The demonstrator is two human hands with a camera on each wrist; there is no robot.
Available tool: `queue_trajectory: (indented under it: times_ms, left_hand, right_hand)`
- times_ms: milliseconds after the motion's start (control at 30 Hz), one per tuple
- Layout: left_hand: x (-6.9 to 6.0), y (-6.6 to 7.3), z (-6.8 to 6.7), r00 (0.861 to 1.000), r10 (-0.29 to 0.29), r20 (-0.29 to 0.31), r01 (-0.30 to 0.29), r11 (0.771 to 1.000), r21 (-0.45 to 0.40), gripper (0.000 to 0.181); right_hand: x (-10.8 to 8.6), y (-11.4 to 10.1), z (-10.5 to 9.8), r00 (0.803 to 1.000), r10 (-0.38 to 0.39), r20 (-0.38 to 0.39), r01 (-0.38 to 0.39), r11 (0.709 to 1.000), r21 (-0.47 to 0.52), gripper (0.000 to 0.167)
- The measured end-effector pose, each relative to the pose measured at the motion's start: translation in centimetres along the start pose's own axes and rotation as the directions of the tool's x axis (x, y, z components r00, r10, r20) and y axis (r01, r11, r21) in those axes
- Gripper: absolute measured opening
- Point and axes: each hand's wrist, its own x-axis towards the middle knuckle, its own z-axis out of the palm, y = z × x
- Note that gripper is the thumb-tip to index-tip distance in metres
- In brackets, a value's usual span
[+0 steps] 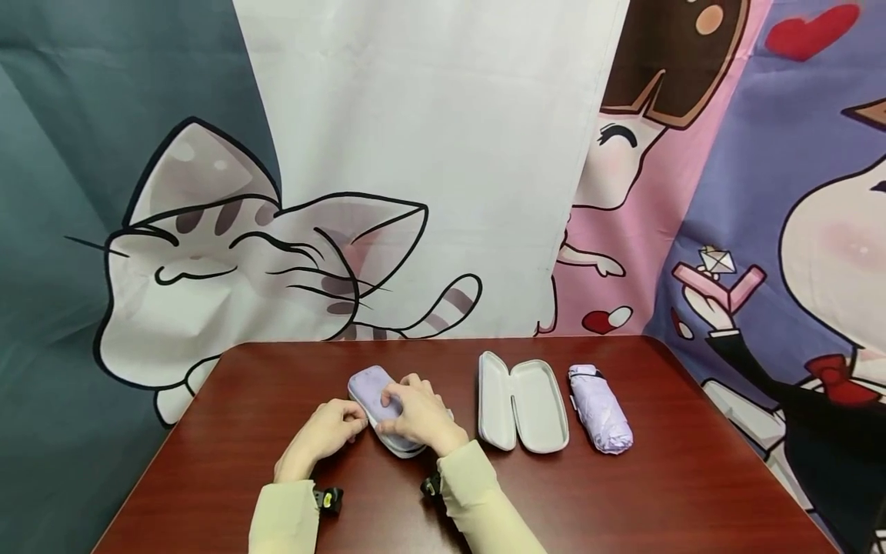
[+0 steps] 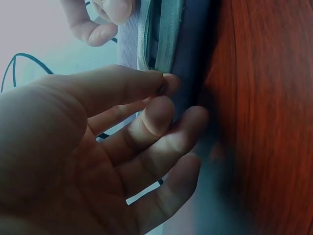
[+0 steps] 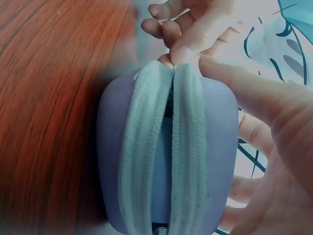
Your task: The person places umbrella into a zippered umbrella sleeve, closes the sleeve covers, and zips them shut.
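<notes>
A lavender zippered case [image 1: 370, 385] lies at an angle on the table, its light zipper band [image 3: 188, 147] parted by a narrow gap in the right wrist view. My right hand [image 1: 422, 415] grips the case from above, thumb on the near side and fingers over the top. At the case's left edge, my left hand [image 1: 328, 431] pinches something small at the zipper between thumb and index finger; the left wrist view shows the left hand [image 2: 122, 142] with its other fingers curled loosely. What it pinches is mostly hidden by the fingertips.
An open pale case [image 1: 541, 408] lies right of the lavender case. Farther right is a folded lavender umbrella [image 1: 601, 412]. Cartoon-printed cloth [image 1: 429, 115] hangs behind the brown table [image 1: 664, 492].
</notes>
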Motion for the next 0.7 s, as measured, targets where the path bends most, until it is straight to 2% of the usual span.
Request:
queue_trajectory:
  times_ms: [133,300,400,467,567,700]
  left_hand:
    - [-0.2,-0.1,0.1,1.000,0.006,-0.006,-0.006,1.000,0.000,0.012]
    - [-0.2,0.0,-0.1,1.000,0.021,-0.008,-0.021,1.000,0.018,0.013]
    - [-0.1,0.1,-0.3,1.000,0.017,-0.017,-0.016,1.000,0.024,0.013]
    - [-0.1,0.0,-0.3,1.000,0.017,-0.013,-0.017,1.000,0.023,0.013]
    - [-0.3,-0.1,-0.1,1.000,0.018,-0.003,-0.018,0.999,0.027,0.013]
    - [-0.4,-0.2,0.1,1.000,0.019,-0.025,-0.018,0.999,0.029,0.014]
  right_hand:
    - [-0.1,-0.1,-0.3,1.000,0.001,0.014,-0.002,0.999,0.040,0.031]
    - [0.0,1.0,-1.6,0.995,-0.068,0.070,0.061,0.994,0.095,0.018]
    - [0.2,1.8,-2.2,0.990,-0.116,0.085,0.109,0.990,0.089,0.011]
    - [0.2,2.2,-2.3,0.984,-0.152,0.087,0.147,0.987,0.062,0.020]
    - [-0.1,2.4,-2.3,0.976,-0.181,0.120,0.186,0.982,-0.037,0.040]
    - [-0.3,2.1,-2.3,0.971,-0.133,0.199,0.158,0.981,-0.113,0.069]
